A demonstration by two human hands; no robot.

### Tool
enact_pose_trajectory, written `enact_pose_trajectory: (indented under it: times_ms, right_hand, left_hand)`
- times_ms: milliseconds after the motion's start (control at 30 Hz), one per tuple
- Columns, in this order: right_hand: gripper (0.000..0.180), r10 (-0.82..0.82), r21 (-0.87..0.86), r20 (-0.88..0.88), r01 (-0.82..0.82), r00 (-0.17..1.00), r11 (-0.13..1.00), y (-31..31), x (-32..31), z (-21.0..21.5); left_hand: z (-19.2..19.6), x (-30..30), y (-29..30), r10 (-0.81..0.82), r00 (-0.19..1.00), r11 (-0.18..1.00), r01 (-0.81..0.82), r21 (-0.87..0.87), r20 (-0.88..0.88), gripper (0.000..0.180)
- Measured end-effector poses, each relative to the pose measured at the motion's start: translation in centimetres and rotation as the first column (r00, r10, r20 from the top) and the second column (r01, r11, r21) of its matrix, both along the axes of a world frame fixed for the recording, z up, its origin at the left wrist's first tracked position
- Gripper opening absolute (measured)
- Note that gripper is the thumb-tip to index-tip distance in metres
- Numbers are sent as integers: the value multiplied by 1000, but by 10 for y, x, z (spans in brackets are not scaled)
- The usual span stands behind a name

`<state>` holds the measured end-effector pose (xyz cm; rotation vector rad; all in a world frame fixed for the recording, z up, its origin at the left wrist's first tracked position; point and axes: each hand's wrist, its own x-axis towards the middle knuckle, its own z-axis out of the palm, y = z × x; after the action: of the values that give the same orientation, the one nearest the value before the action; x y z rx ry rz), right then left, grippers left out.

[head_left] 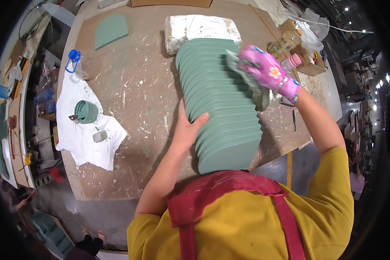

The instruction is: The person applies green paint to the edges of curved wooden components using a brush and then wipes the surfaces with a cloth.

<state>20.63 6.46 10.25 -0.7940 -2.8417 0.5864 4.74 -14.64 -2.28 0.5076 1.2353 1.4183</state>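
A long row of overlapping green boards with rounded ends [221, 104] runs from a white wrapped block [202, 31] down to my apron. My bare left hand [190, 124] rests against the row's left edge, thumb spread over the boards and fingers partly hidden along the side. On my right hand [266, 71] is a pink flowered glove. Its fingers are closed on a greenish cloth [252, 84], which hangs against the boards' upper right edge.
One separate green board [111, 31] lies at the far left. On a white cloth [84, 143] stand a green paint jar [86, 112] and a small grey block [99, 136]. Bottles, including a yellowish one [286, 43], and a cardboard box [312, 67] crowd the right far corner.
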Motion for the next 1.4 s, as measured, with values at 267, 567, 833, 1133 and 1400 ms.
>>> enact_pose_trajectory:
  times_ms: [267,567,833,1133,1400]
  right_hand:
    - [36,243,292,-126,-198,962,936,-36,-21,-81]
    - [35,73,231,-219,-21,973,973,22,28,-13]
    - [49,273,219,-162,-236,948,947,-17,-30,-68]
    - [39,148,148,-188,-121,971,982,4,-40,-8]
    - [39,135,186,-58,-122,989,975,8,-28,-30]
  left_hand:
    - [2,3,2,-22,995,994,12,105,96,75]
    - [10,-10,11,-55,996,997,51,51,74,89]
    - [-6,-6,19,37,988,999,-37,4,-147,90]
    - [-8,-18,28,-1,980,999,9,42,-198,106]
    - [-12,-16,27,21,984,995,-3,99,-177,108]
